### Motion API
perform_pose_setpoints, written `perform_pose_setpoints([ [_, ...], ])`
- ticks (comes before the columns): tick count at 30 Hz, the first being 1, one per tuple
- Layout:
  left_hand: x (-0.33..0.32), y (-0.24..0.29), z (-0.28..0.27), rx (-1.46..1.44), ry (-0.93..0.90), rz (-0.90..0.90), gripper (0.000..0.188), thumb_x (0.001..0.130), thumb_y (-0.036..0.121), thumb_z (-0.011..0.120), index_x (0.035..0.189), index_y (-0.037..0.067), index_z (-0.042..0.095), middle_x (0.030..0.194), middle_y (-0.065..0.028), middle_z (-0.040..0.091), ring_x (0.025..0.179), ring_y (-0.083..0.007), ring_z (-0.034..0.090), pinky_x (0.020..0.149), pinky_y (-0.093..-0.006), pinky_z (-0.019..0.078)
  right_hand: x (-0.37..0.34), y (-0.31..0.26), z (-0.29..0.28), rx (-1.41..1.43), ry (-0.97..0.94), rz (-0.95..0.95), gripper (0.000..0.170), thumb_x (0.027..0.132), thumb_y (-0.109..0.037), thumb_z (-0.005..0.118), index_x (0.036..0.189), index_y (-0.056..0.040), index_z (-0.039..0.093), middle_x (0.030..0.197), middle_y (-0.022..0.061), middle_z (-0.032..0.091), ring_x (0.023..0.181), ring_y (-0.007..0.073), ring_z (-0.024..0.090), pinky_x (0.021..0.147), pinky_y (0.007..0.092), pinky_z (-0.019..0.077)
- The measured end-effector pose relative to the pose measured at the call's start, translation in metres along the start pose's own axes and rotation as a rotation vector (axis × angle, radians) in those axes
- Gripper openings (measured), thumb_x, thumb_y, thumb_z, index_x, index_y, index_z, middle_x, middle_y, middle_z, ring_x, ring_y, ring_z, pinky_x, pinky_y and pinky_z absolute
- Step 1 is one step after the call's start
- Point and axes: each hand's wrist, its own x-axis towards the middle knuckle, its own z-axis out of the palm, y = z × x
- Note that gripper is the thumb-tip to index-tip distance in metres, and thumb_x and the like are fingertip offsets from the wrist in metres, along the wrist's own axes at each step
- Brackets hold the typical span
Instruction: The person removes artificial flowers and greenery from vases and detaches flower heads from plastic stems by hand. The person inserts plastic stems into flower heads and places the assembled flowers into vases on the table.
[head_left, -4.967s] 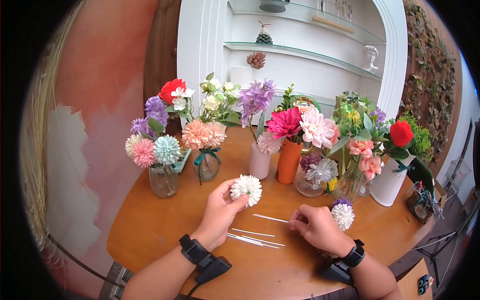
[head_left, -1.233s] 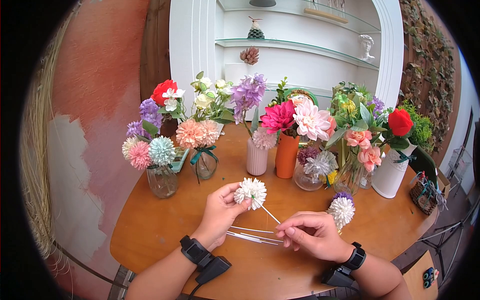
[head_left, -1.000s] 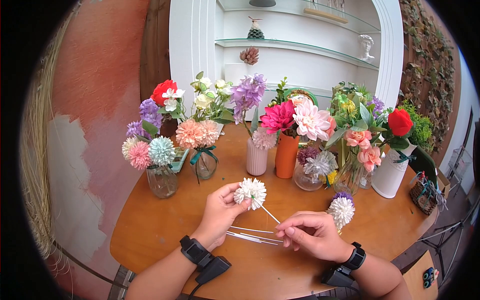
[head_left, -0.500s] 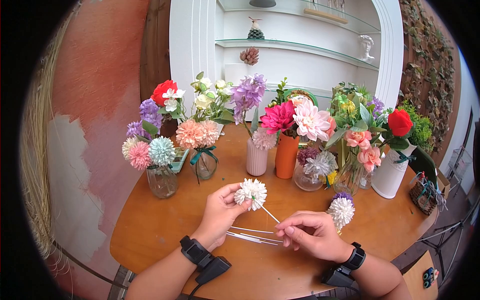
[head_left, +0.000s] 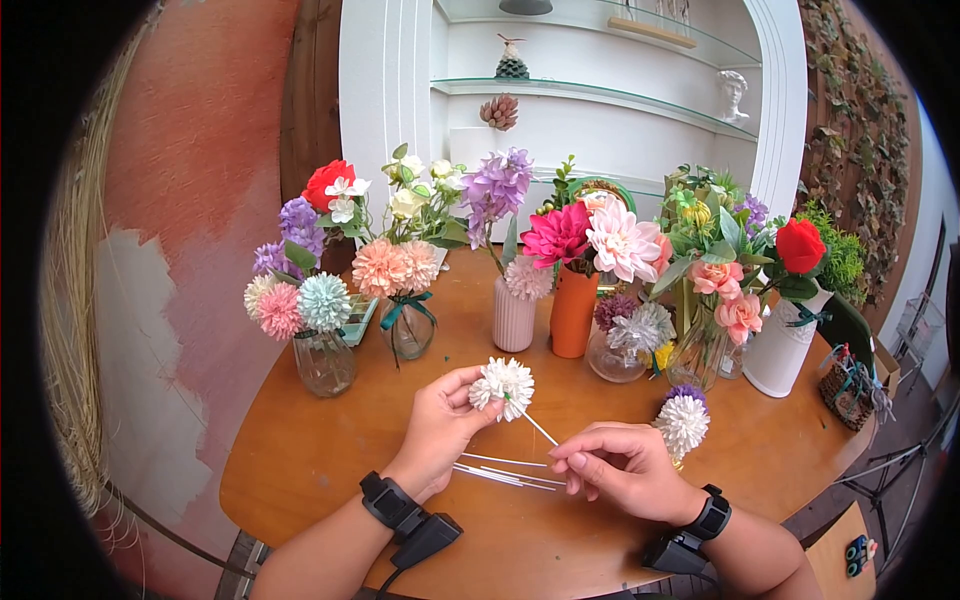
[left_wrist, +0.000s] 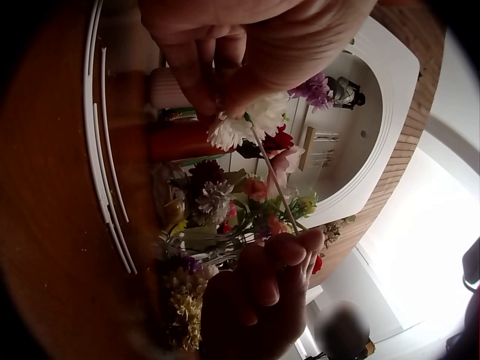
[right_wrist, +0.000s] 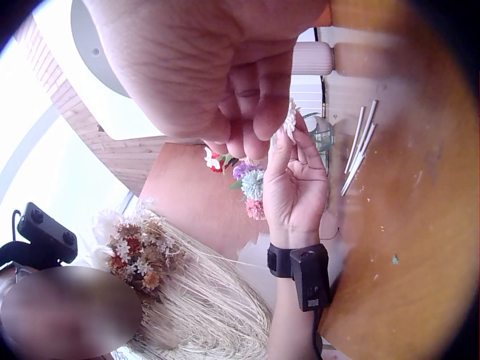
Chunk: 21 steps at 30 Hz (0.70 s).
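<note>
Between its thumb and fingers my left hand (head_left: 447,415) holds a white pompom flower head (head_left: 503,386), its green underside turned toward me. A thin white stem (head_left: 538,426) runs from that green centre down to my right hand (head_left: 630,470), which pinches its far end between thumb and fingertips. In the left wrist view the stem (left_wrist: 274,176) slants between the flower head (left_wrist: 238,127) and the right fingers. Several loose white stems (head_left: 500,474) lie on the wooden table (head_left: 400,545) below the hands.
Vases of artificial flowers line the back of the table, among them a pink ribbed vase (head_left: 513,318), an orange vase (head_left: 573,315) and a white pitcher (head_left: 780,350). A white and purple pompom bunch (head_left: 684,422) stands beside the right hand. A wicker basket (head_left: 842,395) sits at the right edge.
Five seconds ago the right hand held the stem low, apart from the flower head; the stem now meets the flower's green centre. Over the last second both hands stay nearly still.
</note>
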Motion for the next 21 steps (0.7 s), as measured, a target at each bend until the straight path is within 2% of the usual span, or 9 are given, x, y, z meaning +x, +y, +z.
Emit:
perform_pose_setpoints([
  [21,0.0002,-0.0002,-0.0003,-0.009,-0.012,-0.01,0.041,0.089,-0.003,0.065,0.128,-0.005,0.051,0.117,-0.0121,0.066,0.106,-0.0154,0.064,0.093,-0.0274,0.0517,0.0014,0.001,-0.0002,-0.006,-0.01,0.024,0.022,0.099,-0.011,0.057,0.117,-0.0023,0.067,0.098,0.0056,0.069,0.077,0.0073,0.065,0.059,0.0207,0.0534],
])
